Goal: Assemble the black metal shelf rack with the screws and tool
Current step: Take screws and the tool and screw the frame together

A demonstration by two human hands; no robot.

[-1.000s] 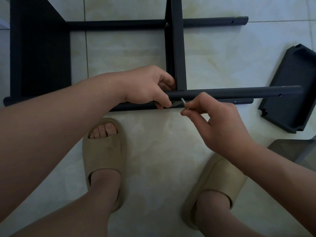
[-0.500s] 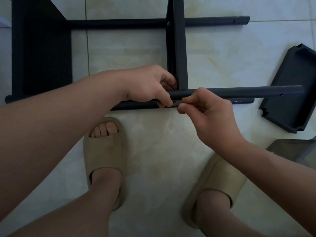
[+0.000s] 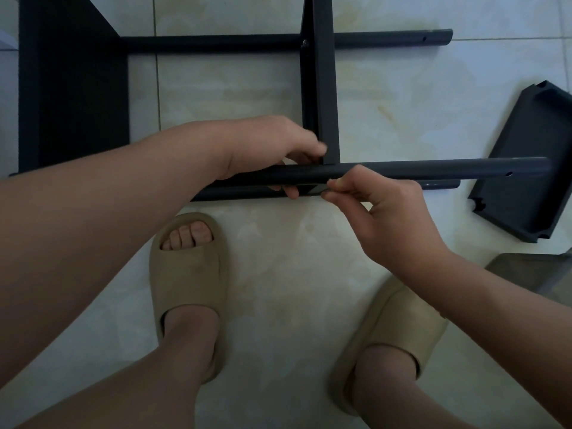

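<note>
The black metal rack lies on its side on the tile floor. Its near upper pole runs left to right, with a second pole just below it. A narrow shelf panel stands edge-on and meets the near pole. My left hand grips the near pole beside that joint. My right hand pinches a small screw against the underside of the pole at the joint. The screw is almost hidden by my fingertips. A far pole lies across the top.
A wide black shelf panel stands at the left end of the rack. A loose black shelf tray lies on the floor at the right. A grey object sits at the right edge. My two feet in beige slippers stand below.
My right hand moved up and left, bringing the screw from just below the pole to the joint. My left hand shifted its fingers on the pole.
</note>
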